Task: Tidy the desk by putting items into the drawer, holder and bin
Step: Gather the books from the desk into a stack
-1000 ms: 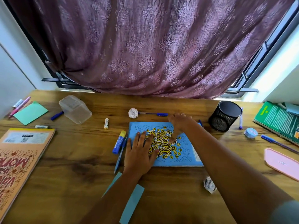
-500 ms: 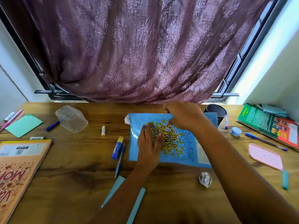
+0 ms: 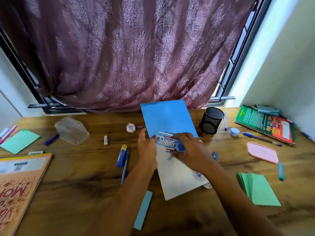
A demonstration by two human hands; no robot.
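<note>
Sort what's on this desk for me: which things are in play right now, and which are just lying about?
In play:
- blue book, tilted up
- left hand and right hand, both gripping it

Lying about:
- mesh holder
- crumpled paper
- glue stick
- blue pen
- green notes
- pink lid
- clear tub

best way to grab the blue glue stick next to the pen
Take the glue stick across the middle of its blue barrel, coming straight down from above. It lies flat on the desk with its yellow cap pointing away, and a blue pen lies close along its right side. So pinch a little toward the cap end, where the gap to the pen looks wider.
</note>
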